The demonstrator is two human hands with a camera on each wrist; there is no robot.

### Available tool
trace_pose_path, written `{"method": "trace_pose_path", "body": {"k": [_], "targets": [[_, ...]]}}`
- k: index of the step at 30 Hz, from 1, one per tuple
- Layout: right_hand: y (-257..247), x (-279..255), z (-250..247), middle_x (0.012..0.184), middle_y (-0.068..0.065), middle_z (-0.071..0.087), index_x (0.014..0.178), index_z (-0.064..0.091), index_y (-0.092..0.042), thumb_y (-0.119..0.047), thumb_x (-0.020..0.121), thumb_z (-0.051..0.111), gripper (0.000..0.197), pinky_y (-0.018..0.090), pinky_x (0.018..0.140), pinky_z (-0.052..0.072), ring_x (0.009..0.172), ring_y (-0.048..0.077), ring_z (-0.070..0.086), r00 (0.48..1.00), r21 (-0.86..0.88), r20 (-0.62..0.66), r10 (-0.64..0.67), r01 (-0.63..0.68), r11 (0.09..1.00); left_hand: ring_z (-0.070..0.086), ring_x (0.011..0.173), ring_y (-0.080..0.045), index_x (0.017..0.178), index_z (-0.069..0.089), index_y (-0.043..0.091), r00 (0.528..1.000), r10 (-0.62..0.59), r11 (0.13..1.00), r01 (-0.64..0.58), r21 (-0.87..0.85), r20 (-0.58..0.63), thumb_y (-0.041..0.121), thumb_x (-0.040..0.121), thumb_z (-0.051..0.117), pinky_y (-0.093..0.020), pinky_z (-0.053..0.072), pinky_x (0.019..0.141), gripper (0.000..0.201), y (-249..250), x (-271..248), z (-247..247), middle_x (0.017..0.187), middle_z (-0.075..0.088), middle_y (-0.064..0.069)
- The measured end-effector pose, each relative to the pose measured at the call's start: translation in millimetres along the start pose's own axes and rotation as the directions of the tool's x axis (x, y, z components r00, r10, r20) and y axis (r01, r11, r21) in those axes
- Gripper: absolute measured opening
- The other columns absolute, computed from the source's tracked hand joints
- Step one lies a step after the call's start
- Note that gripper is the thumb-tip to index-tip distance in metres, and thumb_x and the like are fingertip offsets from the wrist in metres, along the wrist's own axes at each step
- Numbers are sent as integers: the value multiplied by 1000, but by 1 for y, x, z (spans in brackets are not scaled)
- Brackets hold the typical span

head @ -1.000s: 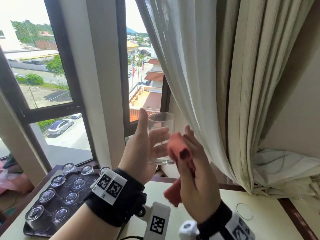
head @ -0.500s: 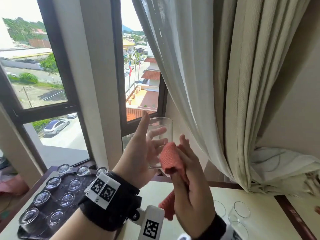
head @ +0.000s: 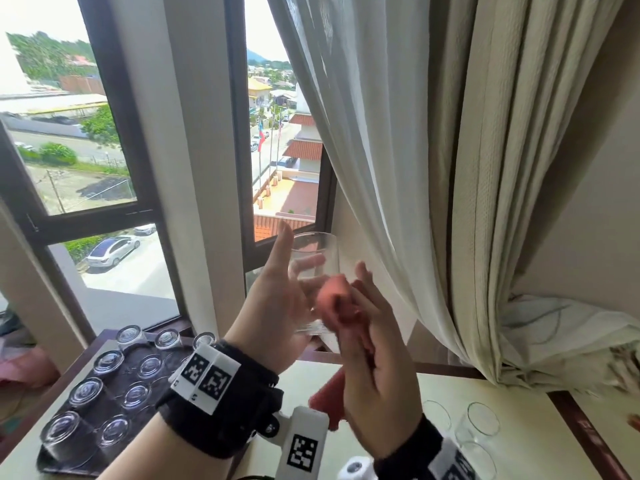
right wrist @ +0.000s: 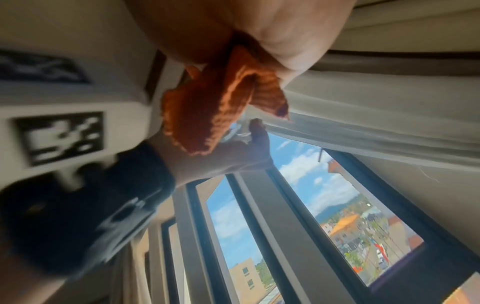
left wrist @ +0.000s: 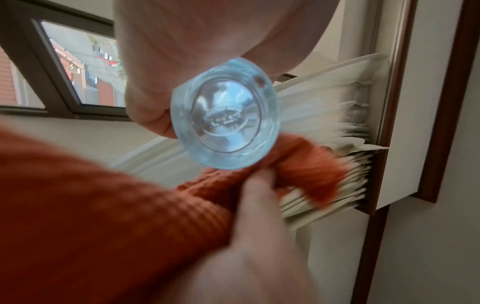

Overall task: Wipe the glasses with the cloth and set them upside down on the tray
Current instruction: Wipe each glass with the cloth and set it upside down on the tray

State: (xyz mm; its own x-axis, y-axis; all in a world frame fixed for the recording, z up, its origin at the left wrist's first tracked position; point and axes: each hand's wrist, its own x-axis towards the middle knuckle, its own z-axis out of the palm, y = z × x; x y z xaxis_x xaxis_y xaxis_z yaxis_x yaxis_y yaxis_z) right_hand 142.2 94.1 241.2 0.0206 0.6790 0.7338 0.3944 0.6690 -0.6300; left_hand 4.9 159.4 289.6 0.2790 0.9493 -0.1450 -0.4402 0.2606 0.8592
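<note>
A clear glass (head: 313,252) is held upright in the air before the window. My left hand (head: 287,271) grips it, thumb up one side and fingers round the far side. From the left wrist, its thick round base (left wrist: 226,115) faces the camera. My right hand (head: 374,375) holds a bunched orange-red cloth (head: 334,299) and presses it against the glass's right side. In the right wrist view the cloth (right wrist: 207,115) hangs from the palm. A dark tray (head: 62,467) at lower left carries several upside-down glasses (head: 86,391).
Three upright glasses (head: 483,419) stand on the cream table (head: 519,445) at lower right. A pale curtain (head: 450,168) hangs close behind the right hand. Window frames and a pillar (head: 194,168) fill the left and middle.
The right hand has rubbed the cloth along the side of the glass, shifting slightly left. The left hand keeps its grip. The view has dipped, showing the upright glasses at right.
</note>
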Motion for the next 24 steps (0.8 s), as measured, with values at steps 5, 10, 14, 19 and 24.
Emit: {"method": "trace_pose_path", "body": {"k": [5,10,14,19,24], "targets": [[-7,43,-14,156,-12,51,131,41,-75,-49,103,45,39,47,110,51,138,22,56,989,-10,-59,134,-135,991,53,114,-35,137,64,19,998,-26,999,28,-37,58,96,62,66,-59,32,125,108,-9,-2,9,125,60,-22],[-18,50,-8,166,3,36,147,54,-10,-18,108,47,41,33,124,34,157,17,28,995,-115,26,-98,100,988,72,121,-28,118,76,23,997,42,996,-37,-79,65,72,96,60,-53,49,111,56,-6,-4,22,126,74,-17],[-11,8,-3,168,8,33,146,53,-3,-17,106,45,43,36,124,34,158,23,26,987,-74,86,-137,143,987,79,94,-21,113,76,21,999,43,999,-42,-35,23,84,79,53,-45,63,82,75,4,1,11,109,78,-6],[-4,24,-12,164,-4,40,147,53,-10,-23,107,48,43,35,118,42,151,14,39,1000,-16,-23,-21,21,1000,71,122,-37,132,73,11,998,52,999,-52,-5,-38,89,89,39,-50,51,111,95,3,-6,20,131,73,-19],[-17,72,-20,158,-13,45,144,57,-18,-28,106,51,40,43,117,44,148,8,43,999,-34,-36,15,-16,999,62,136,-36,141,67,15,996,34,986,-20,-166,82,90,91,26,-58,38,119,99,-6,-5,31,140,69,-16]]}}
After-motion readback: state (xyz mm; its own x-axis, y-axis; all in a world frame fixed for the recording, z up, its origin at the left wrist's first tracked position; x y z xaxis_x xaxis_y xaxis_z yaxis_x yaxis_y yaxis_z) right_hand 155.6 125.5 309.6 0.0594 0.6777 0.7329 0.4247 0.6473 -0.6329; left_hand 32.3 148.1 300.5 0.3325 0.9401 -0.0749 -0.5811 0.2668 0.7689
